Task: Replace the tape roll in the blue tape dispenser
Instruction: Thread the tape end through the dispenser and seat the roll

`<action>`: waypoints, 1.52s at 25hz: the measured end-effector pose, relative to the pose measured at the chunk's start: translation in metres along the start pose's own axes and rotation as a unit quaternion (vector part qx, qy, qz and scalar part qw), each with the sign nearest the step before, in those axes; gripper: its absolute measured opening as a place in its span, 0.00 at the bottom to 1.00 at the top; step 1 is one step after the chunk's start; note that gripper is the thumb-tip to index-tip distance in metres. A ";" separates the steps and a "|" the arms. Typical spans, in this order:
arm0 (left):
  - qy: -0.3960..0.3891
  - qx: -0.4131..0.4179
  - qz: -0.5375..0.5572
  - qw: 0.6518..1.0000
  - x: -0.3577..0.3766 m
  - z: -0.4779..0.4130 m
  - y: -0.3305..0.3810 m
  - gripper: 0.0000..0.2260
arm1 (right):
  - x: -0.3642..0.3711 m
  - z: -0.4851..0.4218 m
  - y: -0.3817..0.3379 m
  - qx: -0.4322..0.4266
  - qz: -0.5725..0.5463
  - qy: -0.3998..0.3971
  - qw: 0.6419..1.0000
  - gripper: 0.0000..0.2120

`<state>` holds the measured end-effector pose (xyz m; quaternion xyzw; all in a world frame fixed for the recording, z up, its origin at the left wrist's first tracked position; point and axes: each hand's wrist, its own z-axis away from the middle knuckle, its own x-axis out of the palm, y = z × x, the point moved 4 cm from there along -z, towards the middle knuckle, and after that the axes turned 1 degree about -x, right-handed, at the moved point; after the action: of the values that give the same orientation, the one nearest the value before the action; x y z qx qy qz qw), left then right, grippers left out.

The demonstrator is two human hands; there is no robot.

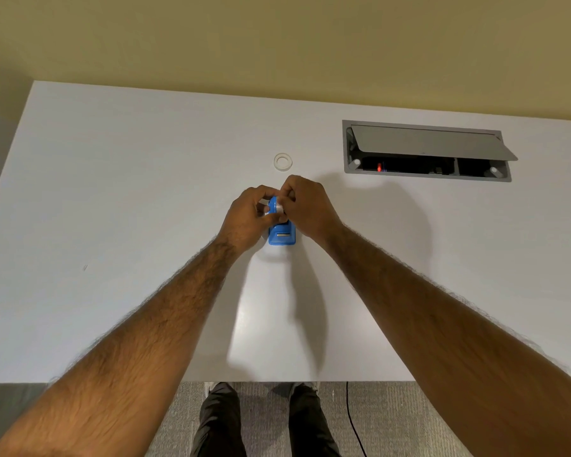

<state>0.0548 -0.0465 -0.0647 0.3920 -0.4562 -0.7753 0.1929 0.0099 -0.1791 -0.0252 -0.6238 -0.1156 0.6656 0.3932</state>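
Both hands, left hand [249,214] and right hand [305,206], pinch roll [279,208] over blue dispenser [281,237]; seat axle squarely, dispenser steadied. Spare ring [283,161] far.

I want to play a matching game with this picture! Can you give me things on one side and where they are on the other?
Things:
1. blue tape dispenser
2. tape ring
3. cable box
4. black cord

Places:
A. on the floor
B. set into the table, lid up
C. between both hands
D. alone on the table, beyond the hands

Pairs: 1-C, 2-D, 3-B, 4-A
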 end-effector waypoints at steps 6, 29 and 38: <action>0.002 -0.002 -0.009 1.000 0.001 -0.002 0.001 0.18 | -0.003 -0.009 -0.004 0.001 0.045 0.002 0.999 0.08; 0.005 -0.001 -0.038 0.999 0.001 -0.003 0.004 0.17 | -0.002 -0.007 -0.006 -0.058 0.149 -0.056 0.985 0.07; 0.006 0.011 -0.041 0.999 0.001 -0.004 0.004 0.17 | -0.004 -0.003 -0.011 -0.071 0.152 -0.067 0.984 0.08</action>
<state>0.0571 -0.0506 -0.0629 0.4170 -0.4468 -0.7754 0.1589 0.0163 -0.1753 -0.0154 -0.6140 -0.0922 0.7483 0.2336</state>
